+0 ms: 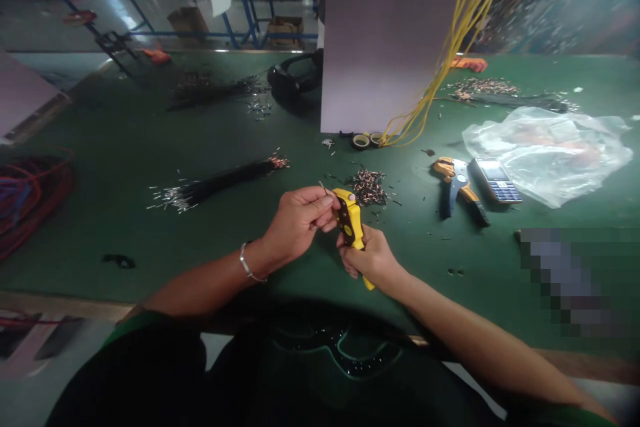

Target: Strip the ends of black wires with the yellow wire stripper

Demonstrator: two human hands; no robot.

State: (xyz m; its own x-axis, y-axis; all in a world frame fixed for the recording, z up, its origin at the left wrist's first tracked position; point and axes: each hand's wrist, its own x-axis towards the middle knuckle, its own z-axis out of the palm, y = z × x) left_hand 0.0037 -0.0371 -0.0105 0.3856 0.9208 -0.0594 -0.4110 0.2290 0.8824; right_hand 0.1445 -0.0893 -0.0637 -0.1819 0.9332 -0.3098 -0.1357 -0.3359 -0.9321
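My right hand (373, 255) is wrapped round the handles of a yellow crimping tool (354, 219), its head tilted up and to the left. Close against that head, my left hand (303, 217) pinches a thin wire (323, 188), of which only a short end shows above the fingertips. The jaws are partly covered by my left fingers, so I cannot tell whether the wire sits inside them. Just behind the tool lies a pile of short black pieces with copper-coloured ends (369, 187). To the left is a bundle of black wires (227, 180) with silvery tips at one end and coppery ones at the other.
On the green table (200, 127), orange-and-black wire strippers (459, 188) and a keypad phone (496, 180) lie right, beside a clear plastic bag (555, 153). Yellow cables (450, 60) hang by an upright panel (385, 33), with tape rolls (361, 141) beneath. Red cable coils (35, 200) lie far left.
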